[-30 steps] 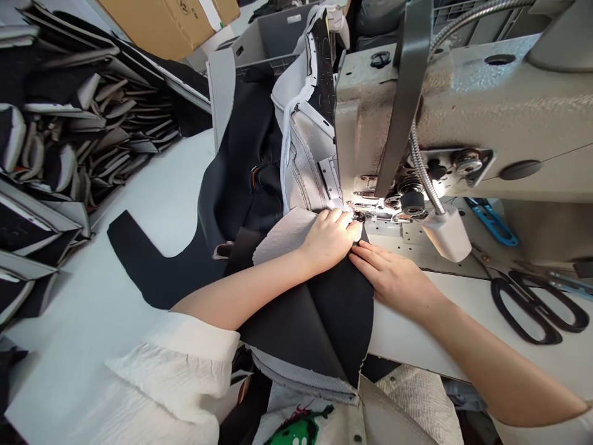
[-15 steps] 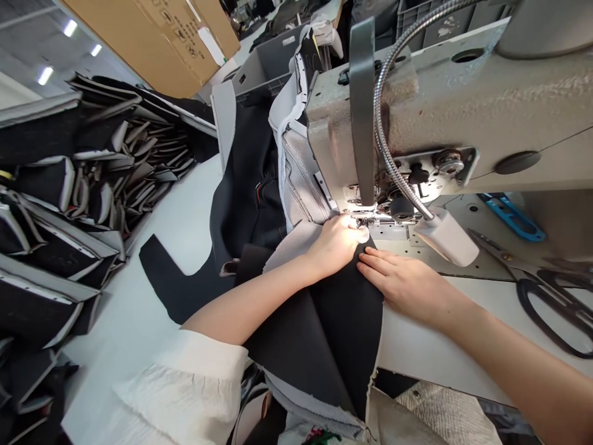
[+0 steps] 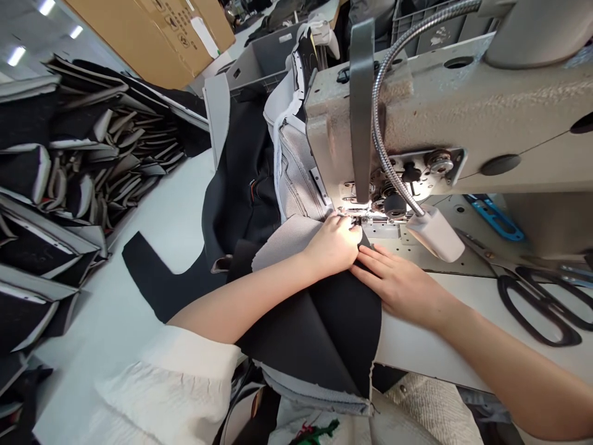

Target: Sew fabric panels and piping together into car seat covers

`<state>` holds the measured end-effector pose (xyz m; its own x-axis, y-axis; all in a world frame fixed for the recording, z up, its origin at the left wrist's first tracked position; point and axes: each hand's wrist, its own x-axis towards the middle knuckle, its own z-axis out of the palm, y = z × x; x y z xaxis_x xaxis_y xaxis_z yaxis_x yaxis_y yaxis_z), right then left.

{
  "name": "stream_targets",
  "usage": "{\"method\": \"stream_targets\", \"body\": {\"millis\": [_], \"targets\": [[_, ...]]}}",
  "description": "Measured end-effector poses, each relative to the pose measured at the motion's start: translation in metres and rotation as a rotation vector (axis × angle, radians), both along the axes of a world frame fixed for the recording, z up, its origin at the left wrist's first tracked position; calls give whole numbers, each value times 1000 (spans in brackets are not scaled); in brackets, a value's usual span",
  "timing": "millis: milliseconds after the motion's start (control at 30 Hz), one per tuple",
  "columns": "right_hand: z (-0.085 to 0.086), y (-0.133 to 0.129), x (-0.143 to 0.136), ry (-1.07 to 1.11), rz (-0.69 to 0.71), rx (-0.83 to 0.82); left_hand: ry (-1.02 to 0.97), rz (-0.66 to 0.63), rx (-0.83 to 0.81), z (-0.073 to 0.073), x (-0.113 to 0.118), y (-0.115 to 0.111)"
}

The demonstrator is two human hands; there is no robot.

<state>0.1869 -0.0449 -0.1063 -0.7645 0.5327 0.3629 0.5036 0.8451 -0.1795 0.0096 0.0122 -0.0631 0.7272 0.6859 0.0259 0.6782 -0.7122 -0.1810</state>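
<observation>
Black padded fabric (image 3: 319,334) with a grey backing runs from my lap up to the needle area of a sewing machine (image 3: 430,123). My left hand (image 3: 336,244) is closed on the fabric right beside the presser foot, its fingers curled and pinching the edge. Flat on the black fabric, just right of and below it, lies my right hand (image 3: 398,278) with fingers stretched out. The joined part of the piece, black with grey mesh (image 3: 301,173), lies bunched left of the machine head. The needle tip is hidden by my left fingers.
Large scissors (image 3: 523,296) and a blue thread snipper (image 3: 498,216) lie on the right of the machine bed. A lamp (image 3: 435,235) on a flexible neck hangs close above my right hand. Stacked black panels (image 3: 92,148) fill the left, with a cardboard box (image 3: 157,37) behind.
The whole view has shifted slightly, so most things sit a little further left. Both hands stay on the fabric by the presser foot, the right one a touch closer to the left.
</observation>
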Motion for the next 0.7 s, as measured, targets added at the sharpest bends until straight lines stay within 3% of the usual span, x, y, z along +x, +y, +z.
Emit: {"method": "stream_targets", "body": {"millis": [100, 200, 333, 433, 533, 700], "targets": [[6, -8, 5, -15, 155, -43, 73, 31, 31, 12, 0, -16], [6, -17, -14, -4, 276, -77, 178, -15, 55, 22, -1, -28], [2, -23, -60, 8, 247, -81, 295, 100, -16, 28, 1, -27], [2, -28, -76, 23, 241, -134, 415, 203, -220, 35, 4, -19], [2, -39, -76, 44, 270, -174, 523, 266, -506, 47, 7, -13], [-4, -52, -83, -7, 280, -183, 462, 374, -792, 63, 13, -2]]}}
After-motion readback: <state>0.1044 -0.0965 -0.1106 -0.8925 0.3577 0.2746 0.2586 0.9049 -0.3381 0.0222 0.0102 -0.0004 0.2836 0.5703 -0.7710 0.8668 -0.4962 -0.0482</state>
